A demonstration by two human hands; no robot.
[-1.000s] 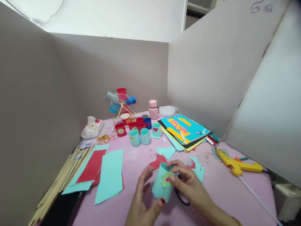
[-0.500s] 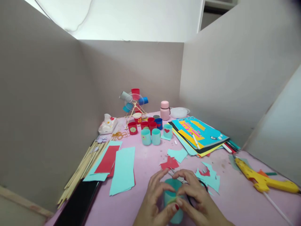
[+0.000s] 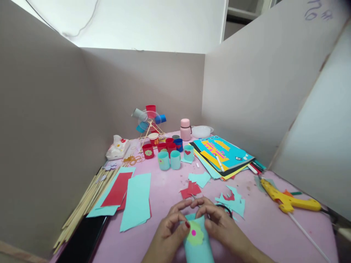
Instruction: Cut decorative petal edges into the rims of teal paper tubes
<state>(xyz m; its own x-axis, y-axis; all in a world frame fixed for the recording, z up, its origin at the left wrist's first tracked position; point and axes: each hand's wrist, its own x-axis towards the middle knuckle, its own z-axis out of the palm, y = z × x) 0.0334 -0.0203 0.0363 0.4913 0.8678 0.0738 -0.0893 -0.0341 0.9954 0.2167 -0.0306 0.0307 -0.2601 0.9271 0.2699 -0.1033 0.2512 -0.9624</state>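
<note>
A light-blue paper tube (image 3: 197,252) bears a green flower with a pink centre, facing me at the bottom of the view. My left hand (image 3: 171,228) pinches the tube's upper left edge, its red-nailed thumb on the outside. On the upper right edge, my right hand (image 3: 219,224) grips the same tube between thumb and fingers. Scissors (image 3: 225,209) lie partly hidden behind my right hand. Just beyond the hands are red scraps (image 3: 190,190) and light-blue scraps (image 3: 236,202).
Paper strips (image 3: 136,202), sticks (image 3: 79,208) and a dark phone (image 3: 85,237) lie left. Small cups (image 3: 163,160), a wheel model (image 3: 150,120) and a pink bottle (image 3: 185,130) stand behind. Coloured sheets (image 3: 236,157) and a yellow glue gun (image 3: 287,201) are right.
The tube has turned and tilted so its green flower now shows fully. Both hands have shifted to its upper edge. The whole view has swung slightly to the right.
</note>
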